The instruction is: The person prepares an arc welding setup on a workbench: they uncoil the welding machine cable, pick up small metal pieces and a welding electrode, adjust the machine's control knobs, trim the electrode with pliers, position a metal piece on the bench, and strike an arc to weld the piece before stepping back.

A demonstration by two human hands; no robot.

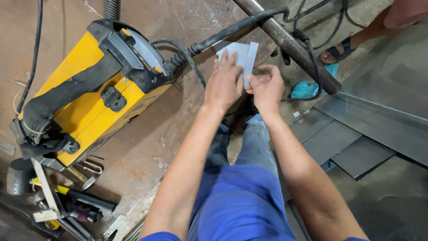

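— What are the hands doing?
— The left hand [224, 82] lies flat, fingers spread, on a small steel plate [238, 54] on the table [147, 143]. The right hand [266, 85] pinches a narrow strip [250, 62] at the plate's right edge.
— Anything nearby?
— A yellow welder [89, 98] to the left, a pipe [290, 44] above.

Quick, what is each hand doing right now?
Left hand: open, fingers spread flat, pressing on the small flat grey metal pieces.
Right hand: fingers curled, pinching the edge of the same pieces.
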